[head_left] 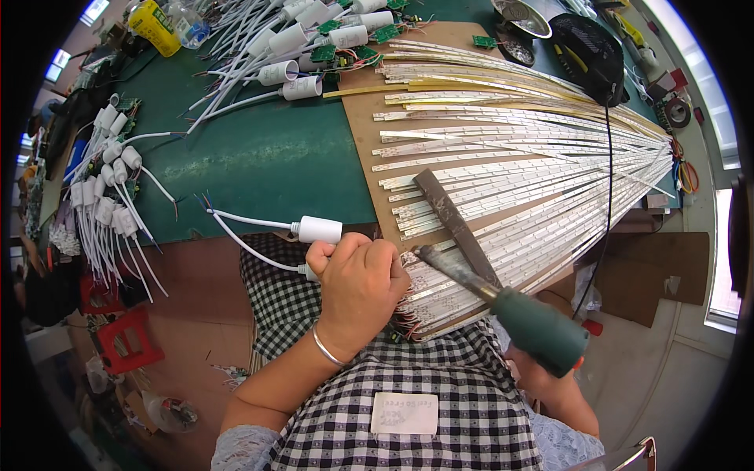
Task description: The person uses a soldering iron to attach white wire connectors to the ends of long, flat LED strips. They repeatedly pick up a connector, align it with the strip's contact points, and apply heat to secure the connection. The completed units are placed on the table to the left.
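My left hand (357, 286) is closed at the near ends of the strips, its curled fingers against a white cylindrical cap (320, 229) with a white cable. A second capped cable (259, 253) runs in beside it, partly covered by the hand. Mostly behind the green handle, my right hand (550, 377) grips a soldering iron (542, 330). The iron's tip points up and left, over the strips and close to my left hand. Long white LED strips (503, 196) fan across a brown board (361, 118). A dark flat bar (455, 228) lies across them.
White capped cables with green circuit boards are heaped at the back (287, 39) and far left (106, 188) of the green table (259, 165). A yellow bottle (153, 27), metal bowl (522, 17) and black mesh object (589, 59) stand behind. A black cord (609, 180) hangs across the strips.
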A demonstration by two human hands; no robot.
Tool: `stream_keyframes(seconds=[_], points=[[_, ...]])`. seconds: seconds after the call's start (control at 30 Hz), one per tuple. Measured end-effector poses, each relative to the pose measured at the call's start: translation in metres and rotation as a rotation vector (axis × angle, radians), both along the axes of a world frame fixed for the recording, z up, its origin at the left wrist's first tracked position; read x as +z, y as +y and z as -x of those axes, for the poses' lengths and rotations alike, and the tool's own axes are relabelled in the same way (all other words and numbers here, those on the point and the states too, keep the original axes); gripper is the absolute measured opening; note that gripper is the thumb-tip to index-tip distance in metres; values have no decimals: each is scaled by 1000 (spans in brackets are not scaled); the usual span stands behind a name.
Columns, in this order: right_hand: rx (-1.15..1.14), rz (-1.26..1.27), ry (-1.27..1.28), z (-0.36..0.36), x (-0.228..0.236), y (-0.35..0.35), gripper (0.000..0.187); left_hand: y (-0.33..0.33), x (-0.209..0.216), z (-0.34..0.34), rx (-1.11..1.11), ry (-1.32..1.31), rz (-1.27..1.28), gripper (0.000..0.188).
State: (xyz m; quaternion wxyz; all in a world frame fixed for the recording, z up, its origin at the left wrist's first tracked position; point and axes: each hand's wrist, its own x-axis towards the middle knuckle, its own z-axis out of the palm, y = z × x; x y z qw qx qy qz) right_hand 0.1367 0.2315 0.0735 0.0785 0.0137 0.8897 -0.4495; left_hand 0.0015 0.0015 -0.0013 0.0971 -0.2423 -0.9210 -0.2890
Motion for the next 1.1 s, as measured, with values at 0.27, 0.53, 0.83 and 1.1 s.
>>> stream_keyframes(seconds=[0.27,0.53,0.83,1.1], points=[[-125,171,-43,-18,-16,5,42,1,0,0,5,22,2,13],[-75,201,-17,-23,-29,9,54,1,0,1,4,30,11,13],[-72,252,-25,-22,-27,7,49,1,-1,1,5,46,26,14],[-184,295,-47,-19,-25,2,43,2,1,1,4,51,41,14]])
